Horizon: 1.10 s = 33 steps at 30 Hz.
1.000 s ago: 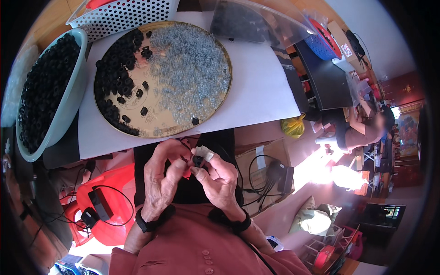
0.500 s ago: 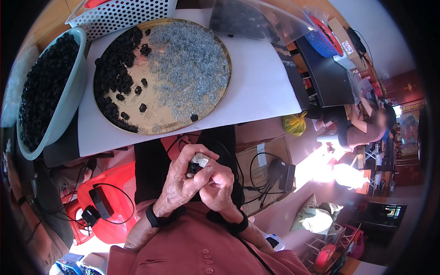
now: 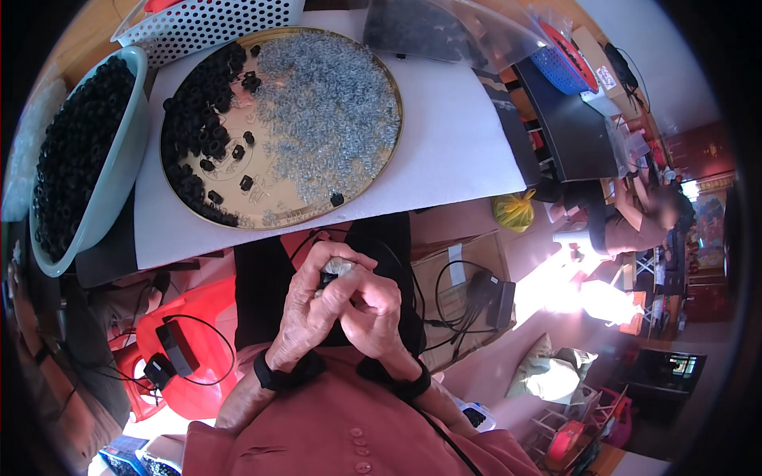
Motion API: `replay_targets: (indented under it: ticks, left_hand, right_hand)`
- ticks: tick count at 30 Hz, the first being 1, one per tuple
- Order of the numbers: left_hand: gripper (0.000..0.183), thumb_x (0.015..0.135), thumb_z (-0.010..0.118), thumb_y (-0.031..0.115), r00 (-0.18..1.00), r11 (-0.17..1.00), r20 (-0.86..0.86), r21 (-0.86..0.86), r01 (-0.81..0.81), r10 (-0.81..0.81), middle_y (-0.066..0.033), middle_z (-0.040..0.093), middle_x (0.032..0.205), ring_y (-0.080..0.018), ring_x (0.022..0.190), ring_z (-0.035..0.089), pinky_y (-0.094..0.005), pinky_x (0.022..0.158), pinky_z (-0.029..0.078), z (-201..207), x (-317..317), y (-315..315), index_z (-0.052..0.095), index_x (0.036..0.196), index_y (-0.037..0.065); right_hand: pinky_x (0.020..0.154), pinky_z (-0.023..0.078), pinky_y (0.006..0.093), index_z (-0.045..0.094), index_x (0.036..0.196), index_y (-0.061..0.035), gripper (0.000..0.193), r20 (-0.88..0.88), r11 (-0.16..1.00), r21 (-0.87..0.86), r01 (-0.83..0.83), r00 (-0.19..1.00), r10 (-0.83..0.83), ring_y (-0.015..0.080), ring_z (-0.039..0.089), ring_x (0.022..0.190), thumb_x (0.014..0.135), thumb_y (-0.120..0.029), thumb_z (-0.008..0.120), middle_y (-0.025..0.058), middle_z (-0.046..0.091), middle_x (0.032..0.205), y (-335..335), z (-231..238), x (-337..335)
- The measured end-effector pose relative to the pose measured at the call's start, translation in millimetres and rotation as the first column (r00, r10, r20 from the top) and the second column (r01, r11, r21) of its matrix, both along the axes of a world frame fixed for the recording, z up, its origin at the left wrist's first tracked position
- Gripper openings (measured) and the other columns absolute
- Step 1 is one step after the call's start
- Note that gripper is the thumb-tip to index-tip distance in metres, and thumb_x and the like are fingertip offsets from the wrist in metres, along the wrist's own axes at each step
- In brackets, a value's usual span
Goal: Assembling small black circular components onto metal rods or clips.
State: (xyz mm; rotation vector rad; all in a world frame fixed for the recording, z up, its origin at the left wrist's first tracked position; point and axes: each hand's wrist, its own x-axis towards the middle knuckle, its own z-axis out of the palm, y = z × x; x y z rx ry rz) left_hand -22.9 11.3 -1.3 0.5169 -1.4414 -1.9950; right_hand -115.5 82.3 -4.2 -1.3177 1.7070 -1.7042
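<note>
Close together above my lap, my left hand and my right hand are both closed, fingertips meeting. Between them shows a bit of a small black part, mostly covered by the fingers of my left hand. Something whitish sits at the fingertips; whether it is a finger covering or a loose piece I cannot make out. Beyond my hands, a round gold tray holds small black parts on its left and a spread of tiny clear, silvery pieces on its right.
A pale green basin full of black ring-shaped parts stands left of the tray, with a white perforated basket behind. The white table covering reaches right. A red chair and cables lie below; another person works far right.
My right fingers have closed further over the fingertips of my left hand, so the whitish thing and the black part show less. Both hands have risen slightly.
</note>
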Motion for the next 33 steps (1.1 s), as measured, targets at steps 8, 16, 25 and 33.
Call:
replay_targets:
  ticks: [8, 16, 25, 33]
  left_hand:
    - [0.047, 0.100, 0.043, 0.040, 0.969, 0.994, 0.221, -0.006, -0.112, 0.111, -0.0057, 0.062, 0.084, -0.0124, 0.077, 0.053, -0.0281, 0.072, 0.043, 6.8, 18.6, -7.7, 0.061, 0.096, -0.003]
    - [0.034, 0.098, 0.051, 0.030, 0.966, 0.993, 0.248, 0.115, 0.038, -0.066, 0.0000, 0.060, 0.077, -0.0087, 0.073, 0.051, -0.0244, 0.067, 0.041, -0.7, 15.7, -11.9, 0.064, 0.096, -0.002]
    - [0.038, 0.098, 0.051, 0.035, 0.980, 0.937, 0.186, 0.349, 0.003, -0.072, 0.0014, 0.059, 0.077, -0.0060, 0.073, 0.049, -0.0243, 0.066, 0.040, -12.8, 21.3, -11.5, 0.066, 0.100, 0.001]
    - [0.047, 0.099, 0.047, 0.042, 0.874, 0.988, 0.466, -0.130, -0.086, 0.138, -0.0046, 0.062, 0.082, -0.0134, 0.075, 0.053, -0.0277, 0.073, 0.045, 6.2, 18.0, -18.4, 0.064, 0.103, -0.002]
  right_hand:
    - [0.068, 0.050, 0.0332, 0.063, 0.107, 0.0008, 0.037, -0.229, 0.994, -0.033, 0.101, 0.968, -0.106, 0.0255, 0.060, 0.083, 0.072, 0.006, 0.072, 0.0113, 0.061, 0.097, -3.9, 7.2, -14.5]
    - [0.069, 0.052, 0.0315, 0.063, 0.109, 0.0015, 0.038, -0.200, 0.999, 0.020, 0.026, 0.980, -0.021, 0.0239, 0.061, 0.086, 0.073, 0.008, 0.071, 0.0129, 0.060, 0.106, -2.1, 4.9, -11.9]
    - [0.072, 0.054, 0.0334, 0.060, 0.113, 0.0024, 0.041, -0.217, 0.994, 0.089, -0.060, 0.973, 0.079, 0.0278, 0.062, 0.089, 0.074, 0.009, 0.068, 0.0148, 0.061, 0.107, -3.4, 2.9, -15.3]
    - [0.070, 0.051, 0.0375, 0.058, 0.112, 0.0010, 0.040, -0.230, 0.997, 0.070, -0.043, 0.971, 0.059, 0.0328, 0.061, 0.087, 0.074, 0.007, 0.068, 0.0152, 0.061, 0.102, -0.1, 3.5, -8.3]
